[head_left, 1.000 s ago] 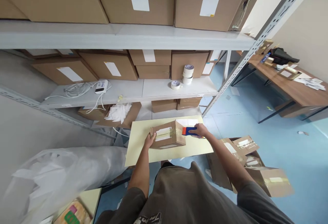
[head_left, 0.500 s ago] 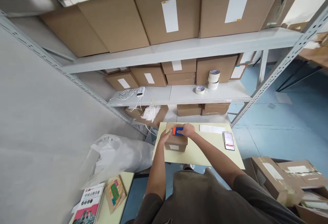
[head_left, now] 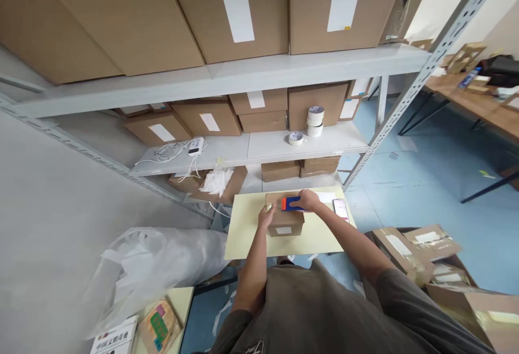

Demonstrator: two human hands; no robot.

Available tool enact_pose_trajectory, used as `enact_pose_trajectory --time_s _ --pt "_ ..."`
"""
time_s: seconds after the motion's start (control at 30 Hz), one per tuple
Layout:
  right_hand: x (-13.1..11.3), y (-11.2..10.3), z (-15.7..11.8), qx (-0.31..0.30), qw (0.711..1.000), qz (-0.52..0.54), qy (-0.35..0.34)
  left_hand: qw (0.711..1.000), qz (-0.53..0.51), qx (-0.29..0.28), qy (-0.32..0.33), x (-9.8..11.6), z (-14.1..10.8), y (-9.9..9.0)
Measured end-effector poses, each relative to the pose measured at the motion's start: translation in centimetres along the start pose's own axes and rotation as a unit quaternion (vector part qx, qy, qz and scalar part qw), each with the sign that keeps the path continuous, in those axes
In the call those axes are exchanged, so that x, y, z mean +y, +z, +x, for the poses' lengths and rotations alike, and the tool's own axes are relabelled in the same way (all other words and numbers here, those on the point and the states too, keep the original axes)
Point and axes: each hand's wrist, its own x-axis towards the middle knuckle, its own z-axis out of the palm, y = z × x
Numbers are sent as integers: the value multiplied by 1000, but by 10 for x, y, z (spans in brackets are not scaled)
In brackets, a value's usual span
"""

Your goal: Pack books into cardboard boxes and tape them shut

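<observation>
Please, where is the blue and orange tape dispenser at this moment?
In the head view, the tape dispenser is in the right hand, over the cardboard box on the pale-yellow table, to the right of the left hand.

The carton (head_left: 286, 223) on the table (head_left: 247, 238) is matt brown cardboard with a smooth white paper label (head_left: 283, 230), while the tape dispenser (head_left: 292, 204) over the table looks like hard plastic, though it is too small to judge its sheen. Behind the table, the rack (head_left: 243, 77) appears to be smooth painted metal. Left of the table, the bag (head_left: 172, 254) is thin, crinkled, translucent plastic, and right of it the floor (head_left: 365, 197) is smooth, faintly glossy.
</observation>
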Motion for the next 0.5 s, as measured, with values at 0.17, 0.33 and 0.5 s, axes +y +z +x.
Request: enact_pose_trajectory --time_s 0.17,0.33,0.5 --pt "103 -31 -12 12 998 -37 43 999 35 7 27 -1 6 -1" --pt "170 -59 -26 14 993 -55 103 998 65 9 21 0 9 -1" --pt "131 -17 -4 52 990 -62 113 997 78 7 12 -2 14 -2"
